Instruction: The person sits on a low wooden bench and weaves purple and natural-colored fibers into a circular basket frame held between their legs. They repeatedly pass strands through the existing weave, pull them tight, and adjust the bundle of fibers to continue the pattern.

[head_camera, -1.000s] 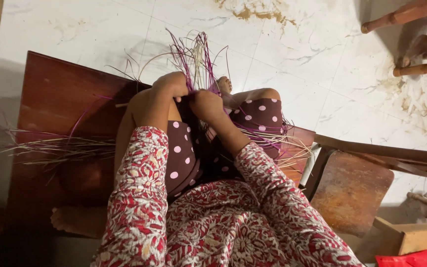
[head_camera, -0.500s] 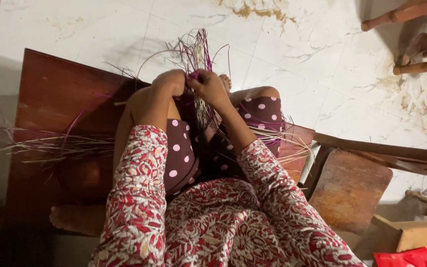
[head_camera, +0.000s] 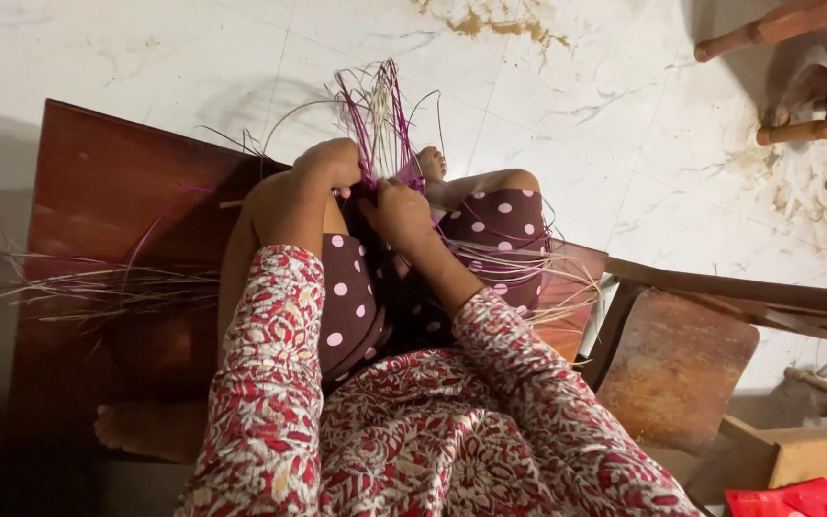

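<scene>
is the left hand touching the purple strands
Touching. The head view shows the left hand closed against the base of the purple strands, with no gap between the fingers and the bundle; the right hand grips just below.

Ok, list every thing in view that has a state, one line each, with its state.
left hand: closed, fingers pinching the strands at their base
right hand: closed on the same strands
purple and pale strands: held bunched, free ends fanning upward
loose strands: lying flat across the wooden board
wooden board: flat on the floor, person seated on it
wooden stool: upright, nothing on it
</scene>
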